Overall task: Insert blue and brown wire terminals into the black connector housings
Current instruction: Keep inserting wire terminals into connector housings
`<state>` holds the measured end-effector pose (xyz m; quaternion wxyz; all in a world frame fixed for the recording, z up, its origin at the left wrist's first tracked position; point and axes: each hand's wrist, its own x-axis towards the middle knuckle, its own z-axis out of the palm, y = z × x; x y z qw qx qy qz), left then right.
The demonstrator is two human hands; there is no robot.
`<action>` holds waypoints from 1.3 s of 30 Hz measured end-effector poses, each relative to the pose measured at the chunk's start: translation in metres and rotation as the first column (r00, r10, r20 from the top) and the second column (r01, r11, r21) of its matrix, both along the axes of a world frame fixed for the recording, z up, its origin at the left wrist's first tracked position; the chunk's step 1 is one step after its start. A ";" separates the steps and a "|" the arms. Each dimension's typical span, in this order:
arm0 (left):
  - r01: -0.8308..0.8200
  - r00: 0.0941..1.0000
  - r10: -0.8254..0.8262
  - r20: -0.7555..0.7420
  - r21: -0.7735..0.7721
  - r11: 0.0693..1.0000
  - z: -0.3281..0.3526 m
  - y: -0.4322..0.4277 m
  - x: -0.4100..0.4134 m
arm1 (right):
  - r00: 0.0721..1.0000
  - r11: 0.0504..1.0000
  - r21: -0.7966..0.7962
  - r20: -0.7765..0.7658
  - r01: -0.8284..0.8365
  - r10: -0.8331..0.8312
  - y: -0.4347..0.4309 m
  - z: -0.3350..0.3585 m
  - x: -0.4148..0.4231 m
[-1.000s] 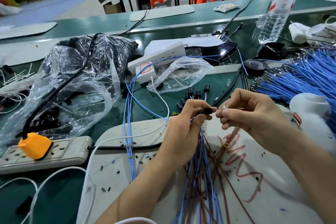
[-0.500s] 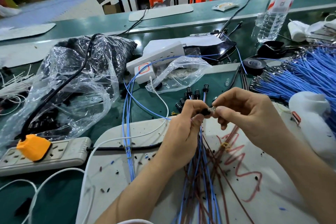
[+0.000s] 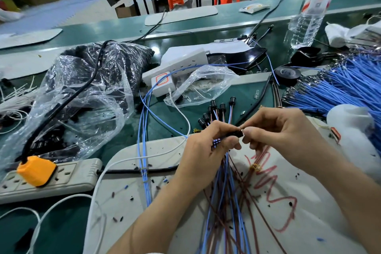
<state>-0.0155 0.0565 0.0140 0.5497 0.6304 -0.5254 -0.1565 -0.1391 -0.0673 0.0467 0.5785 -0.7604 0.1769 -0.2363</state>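
My left hand (image 3: 206, 148) pinches a black connector housing (image 3: 235, 133) between thumb and forefinger and also grips a bundle of blue and brown wires (image 3: 224, 196) that hangs toward me. My right hand (image 3: 282, 136) pinches a small metal terminal (image 3: 242, 130) pressed against the housing's open end. Several finished black housings (image 3: 216, 109) on wires fan out just beyond my left fingers. The wire behind the terminal is hidden by my right fingers.
A big heap of blue wires (image 3: 346, 86) lies at the right, beside a white container (image 3: 354, 128). A clear bag of black parts (image 3: 82, 93) sits at the left, a power strip with an orange plug (image 3: 37, 171) in front of it. A black tape roll (image 3: 287, 73) and a water bottle (image 3: 309, 12) stand behind.
My right hand has brought the terminal from a small gap up to the mouth of the black housing. My left hand has kept its hold, nearly still.
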 end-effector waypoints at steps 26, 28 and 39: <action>0.071 0.951 -0.072 -0.301 -0.014 0.997 -0.007 -0.003 0.002 | 0.988 0.919 0.378 -0.060 -0.111 0.144 -0.007 0.001 -0.001; 0.065 0.956 -0.063 -0.287 -0.003 0.998 -0.007 -0.002 0.002 | 0.989 0.938 0.328 -0.058 -0.112 0.139 -0.007 0.001 -0.001; 0.088 0.963 -0.081 -0.259 0.015 0.996 -0.004 -0.002 0.001 | 0.992 0.972 0.218 -0.075 -0.082 0.100 -0.008 0.002 -0.001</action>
